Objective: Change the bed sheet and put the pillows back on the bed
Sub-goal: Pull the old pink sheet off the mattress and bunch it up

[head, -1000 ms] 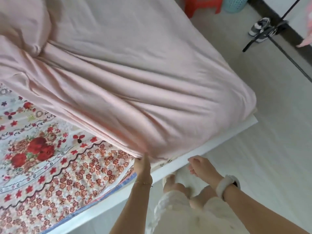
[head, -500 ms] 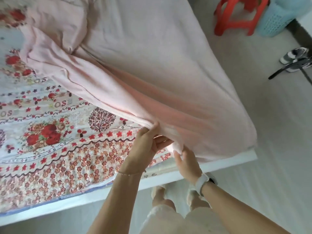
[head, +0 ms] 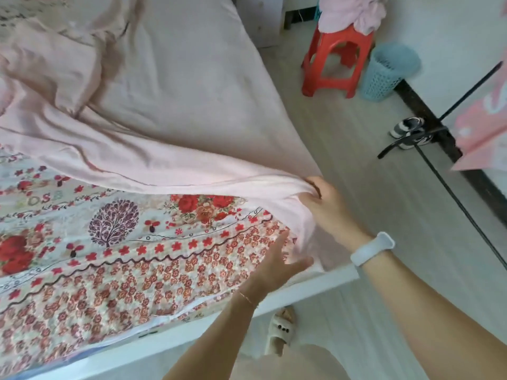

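A plain pink bed sheet [head: 175,86] covers the far half of the bed, rumpled at the upper left. Its near edge is peeled back off a red floral mattress cover [head: 115,242]. My right hand [head: 323,204], with a white wristband, is shut on the sheet's corner at the bed's near right corner. My left hand [head: 277,264] hovers over the floral cover just left of that corner, fingers spread, holding nothing. The white bed frame [head: 315,286] runs along the near edge. No pillows show.
A red plastic stool [head: 337,64] with pink cloth on top and a blue mesh bin [head: 386,72] stand on the floor to the right. Sneakers [head: 411,130] and a black stand lie further right. A slipper [head: 279,330] is below the bed's edge.
The sheet's corner has come off the near right corner of the mattress. My left hand let go of the sheet and opened; my right hand moved right with the corner in its grip.
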Action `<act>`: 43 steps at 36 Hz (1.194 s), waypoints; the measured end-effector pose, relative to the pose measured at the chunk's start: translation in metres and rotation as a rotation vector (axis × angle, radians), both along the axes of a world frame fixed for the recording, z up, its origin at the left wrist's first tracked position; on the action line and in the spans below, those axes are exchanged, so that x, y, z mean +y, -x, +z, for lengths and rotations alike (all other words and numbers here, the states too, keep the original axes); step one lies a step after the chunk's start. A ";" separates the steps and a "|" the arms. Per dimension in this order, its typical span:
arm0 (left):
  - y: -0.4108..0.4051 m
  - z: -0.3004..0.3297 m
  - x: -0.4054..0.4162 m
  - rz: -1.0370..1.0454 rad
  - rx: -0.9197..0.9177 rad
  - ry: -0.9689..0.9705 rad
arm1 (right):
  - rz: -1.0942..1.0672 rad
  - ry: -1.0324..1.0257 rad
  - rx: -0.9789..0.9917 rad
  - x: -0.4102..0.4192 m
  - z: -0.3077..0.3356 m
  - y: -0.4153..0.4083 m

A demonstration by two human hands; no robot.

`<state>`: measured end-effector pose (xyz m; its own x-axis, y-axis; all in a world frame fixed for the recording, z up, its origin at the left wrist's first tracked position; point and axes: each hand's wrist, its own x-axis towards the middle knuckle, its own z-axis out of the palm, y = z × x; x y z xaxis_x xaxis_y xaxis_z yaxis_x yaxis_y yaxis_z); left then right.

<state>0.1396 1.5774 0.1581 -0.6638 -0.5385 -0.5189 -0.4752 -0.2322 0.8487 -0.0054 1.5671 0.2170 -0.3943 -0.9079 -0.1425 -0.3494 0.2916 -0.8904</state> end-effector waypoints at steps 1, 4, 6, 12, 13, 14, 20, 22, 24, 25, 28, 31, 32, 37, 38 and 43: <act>0.010 -0.002 0.002 -0.044 -0.010 0.041 | 0.041 0.023 -0.017 -0.004 0.006 -0.003; 0.027 -0.003 0.001 0.055 -0.126 0.094 | 0.092 0.072 -0.096 -0.009 0.008 -0.009; 0.021 -0.004 -0.002 0.230 -0.145 -0.009 | 0.013 0.082 -0.207 -0.002 -0.003 -0.006; -0.019 0.016 -0.017 0.845 0.312 -0.770 | 0.060 -0.261 -0.094 0.075 -0.074 -0.011; -0.022 0.021 -0.021 0.850 0.344 -0.789 | 0.148 -0.332 -0.033 0.088 -0.085 -0.018; -0.023 0.028 -0.024 0.844 0.379 -0.797 | 0.217 -0.356 0.050 0.099 -0.095 -0.026; -0.010 0.061 -0.037 0.770 0.429 -0.722 | -0.065 -0.340 0.108 0.094 -0.112 -0.029; -0.008 0.063 -0.040 0.766 0.375 -0.683 | -0.120 -0.320 0.086 0.086 -0.101 -0.012; -0.010 0.058 -0.042 0.781 0.302 -0.673 | -0.245 -0.279 0.132 0.079 -0.091 0.014; -0.012 0.054 -0.042 0.805 0.259 -0.662 | -0.315 -0.263 0.141 0.075 -0.083 0.026; -0.015 0.048 -0.039 0.859 0.123 -0.540 | -0.459 -0.183 0.128 0.054 -0.045 0.057; -0.016 0.052 -0.034 0.761 0.090 -0.326 | -0.361 -0.032 0.160 0.027 0.001 0.061; -0.016 0.056 -0.033 0.700 0.106 -0.231 | -0.286 0.016 0.155 0.020 0.014 0.054; -0.026 0.077 -0.049 0.557 0.315 -0.063 | 0.129 0.168 0.007 -0.003 0.054 -0.003; -0.029 0.078 -0.055 0.503 0.373 -0.097 | 0.167 0.191 -0.036 -0.007 0.059 -0.013; -0.034 0.093 -0.067 0.447 0.401 0.026 | 0.211 0.319 -0.341 -0.023 0.072 -0.042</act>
<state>0.1737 1.5105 0.2509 -0.5111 -0.8199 -0.2578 0.0220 -0.3123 0.9497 0.0369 1.5444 0.2890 -0.1768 -0.9821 0.0655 -0.0451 -0.0584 -0.9973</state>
